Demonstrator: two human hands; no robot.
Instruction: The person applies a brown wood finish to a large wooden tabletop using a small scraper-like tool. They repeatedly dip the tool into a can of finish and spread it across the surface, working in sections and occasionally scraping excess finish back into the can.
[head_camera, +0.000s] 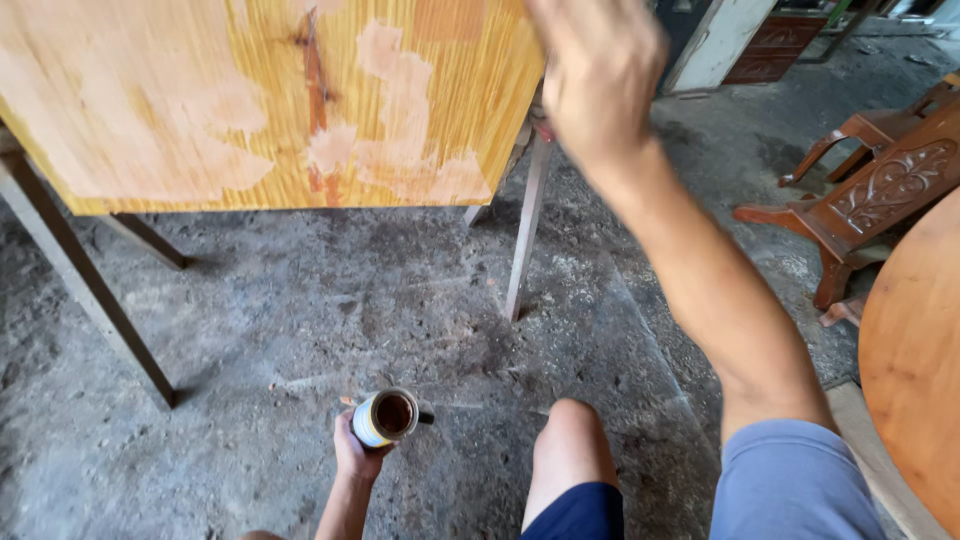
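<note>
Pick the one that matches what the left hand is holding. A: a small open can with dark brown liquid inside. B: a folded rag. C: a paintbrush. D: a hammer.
A: the left hand grips a small open can low over the concrete floor, and dark brown liquid shows through its open top.

Left hand (355, 455) holds an open tin (385, 416); blurred right hand (597, 70) seems to touch the wooden panel (240, 100)

Patchy glossy wood panel (250, 100), rough concrete floor (300, 300)
</note>
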